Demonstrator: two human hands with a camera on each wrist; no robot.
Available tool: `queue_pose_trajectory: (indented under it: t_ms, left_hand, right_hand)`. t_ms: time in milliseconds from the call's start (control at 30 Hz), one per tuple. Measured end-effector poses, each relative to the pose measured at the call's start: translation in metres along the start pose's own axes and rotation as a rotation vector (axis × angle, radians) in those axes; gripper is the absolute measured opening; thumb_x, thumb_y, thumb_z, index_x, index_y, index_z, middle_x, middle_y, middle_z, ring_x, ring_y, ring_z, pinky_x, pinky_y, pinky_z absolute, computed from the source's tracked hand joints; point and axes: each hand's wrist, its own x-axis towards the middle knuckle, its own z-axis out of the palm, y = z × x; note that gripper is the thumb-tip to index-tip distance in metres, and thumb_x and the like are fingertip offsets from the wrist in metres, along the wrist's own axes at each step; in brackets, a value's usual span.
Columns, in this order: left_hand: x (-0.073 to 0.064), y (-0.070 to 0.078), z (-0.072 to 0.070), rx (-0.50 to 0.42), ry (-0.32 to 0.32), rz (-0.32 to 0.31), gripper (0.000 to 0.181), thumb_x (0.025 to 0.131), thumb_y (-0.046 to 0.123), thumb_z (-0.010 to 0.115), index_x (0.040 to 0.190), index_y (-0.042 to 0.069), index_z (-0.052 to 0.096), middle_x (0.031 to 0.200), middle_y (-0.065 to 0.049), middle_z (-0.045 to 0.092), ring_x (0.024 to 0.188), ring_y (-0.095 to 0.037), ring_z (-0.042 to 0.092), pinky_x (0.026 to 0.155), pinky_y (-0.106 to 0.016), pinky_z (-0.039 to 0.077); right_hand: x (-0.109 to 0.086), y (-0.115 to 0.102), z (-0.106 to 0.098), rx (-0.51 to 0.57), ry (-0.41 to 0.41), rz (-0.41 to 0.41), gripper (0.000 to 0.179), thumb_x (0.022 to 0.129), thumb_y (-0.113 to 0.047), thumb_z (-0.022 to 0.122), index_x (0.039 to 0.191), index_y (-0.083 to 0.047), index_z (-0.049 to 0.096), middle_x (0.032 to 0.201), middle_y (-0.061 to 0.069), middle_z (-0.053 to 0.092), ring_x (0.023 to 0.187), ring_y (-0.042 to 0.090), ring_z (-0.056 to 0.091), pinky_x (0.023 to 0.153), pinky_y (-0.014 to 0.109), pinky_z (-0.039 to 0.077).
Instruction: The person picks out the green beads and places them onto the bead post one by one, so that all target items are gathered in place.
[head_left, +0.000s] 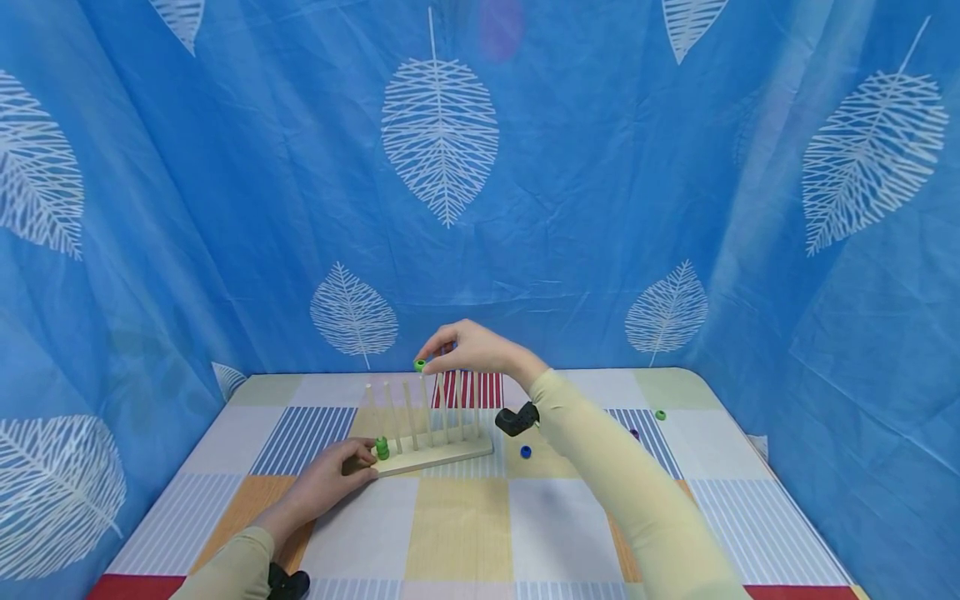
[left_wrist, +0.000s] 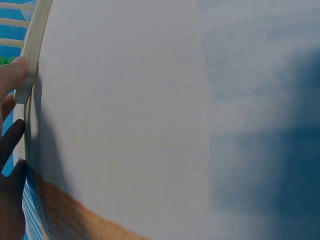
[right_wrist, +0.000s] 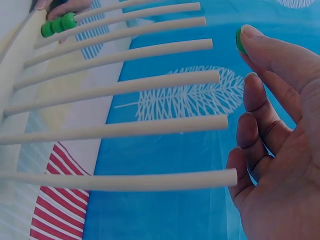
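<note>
A pale wooden peg stand with several upright rods stands on the table. Its left end is held by my left hand; the left wrist view shows the thumb against the base. Three green beads are stacked on the leftmost rod, close to that hand. Above the middle rods, my right hand pinches another green bead between thumb and index finger. In the right wrist view this bead is apart from the rod tips, and the other fingers are loosely bent.
To the right of the stand lie a blue bead, a purple bead partly behind the right sleeve, and a green bead. A patchwork cloth covers the table. Blue curtains with white leaves hang behind and at both sides.
</note>
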Motion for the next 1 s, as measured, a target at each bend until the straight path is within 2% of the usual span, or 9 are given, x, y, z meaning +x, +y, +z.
queue_pose_trajectory:
  t_ms: [133, 200, 467, 600, 833, 1000]
  left_hand:
    - [0.000, 0.000, 0.001, 0.006, 0.003, -0.003, 0.011, 0.091, 0.020, 0.080, 0.097, 0.021, 0.070, 0.137, -0.011, 0.062, 0.133, -0.041, 0.051, 0.114, -0.062, 0.035]
    - [0.000, 0.000, 0.001, 0.013, 0.004, -0.005, 0.011, 0.091, 0.020, 0.080, 0.097, 0.021, 0.070, 0.137, -0.011, 0.062, 0.133, -0.041, 0.051, 0.113, -0.062, 0.035]
    - [0.000, 0.000, 0.001, 0.030, 0.005, -0.014, 0.012, 0.091, 0.021, 0.080, 0.096, 0.022, 0.070, 0.137, -0.010, 0.063, 0.132, -0.040, 0.052, 0.113, -0.061, 0.036]
    - [0.000, -0.001, 0.000, 0.031, 0.004, -0.019, 0.012, 0.090, 0.020, 0.081, 0.095, 0.022, 0.070, 0.136, -0.010, 0.063, 0.132, -0.039, 0.052, 0.113, -0.061, 0.036]
    - [0.000, 0.000, 0.000, 0.022, -0.006, -0.034, 0.011, 0.091, 0.020, 0.080, 0.096, 0.021, 0.071, 0.136, -0.010, 0.063, 0.131, -0.039, 0.053, 0.113, -0.062, 0.036]
    - [0.001, 0.000, -0.001, 0.012, -0.012, -0.046, 0.011, 0.091, 0.020, 0.080, 0.097, 0.022, 0.071, 0.136, -0.009, 0.063, 0.131, -0.038, 0.053, 0.113, -0.061, 0.036]
  right_hand:
    - [0.003, 0.000, 0.003, 0.017, -0.012, 0.001, 0.023, 0.095, -0.028, 0.075, 0.116, -0.019, 0.077, 0.111, -0.001, 0.068, 0.098, 0.030, 0.060, 0.084, 0.052, 0.053]
    - [0.005, -0.001, 0.004, 0.025, -0.016, 0.000, 0.023, 0.095, -0.028, 0.075, 0.116, -0.019, 0.077, 0.111, 0.000, 0.068, 0.098, 0.031, 0.061, 0.084, 0.053, 0.053]
    - [0.012, -0.004, 0.008, 0.015, -0.031, -0.009, 0.023, 0.096, -0.027, 0.074, 0.118, -0.019, 0.076, 0.115, -0.003, 0.068, 0.103, 0.025, 0.063, 0.087, 0.045, 0.056]
    - [0.017, -0.005, 0.011, 0.006, -0.044, -0.017, 0.024, 0.096, -0.028, 0.074, 0.118, -0.020, 0.076, 0.115, -0.004, 0.069, 0.100, 0.023, 0.063, 0.081, 0.035, 0.055]
    - [0.025, -0.010, 0.017, -0.002, -0.063, -0.023, 0.022, 0.096, -0.027, 0.075, 0.117, -0.019, 0.076, 0.111, -0.004, 0.069, 0.093, 0.022, 0.061, 0.078, 0.039, 0.052]
    - [0.030, -0.013, 0.022, 0.008, -0.073, -0.021, 0.022, 0.095, -0.025, 0.075, 0.116, -0.018, 0.076, 0.110, -0.004, 0.070, 0.094, 0.022, 0.061, 0.077, 0.032, 0.053]
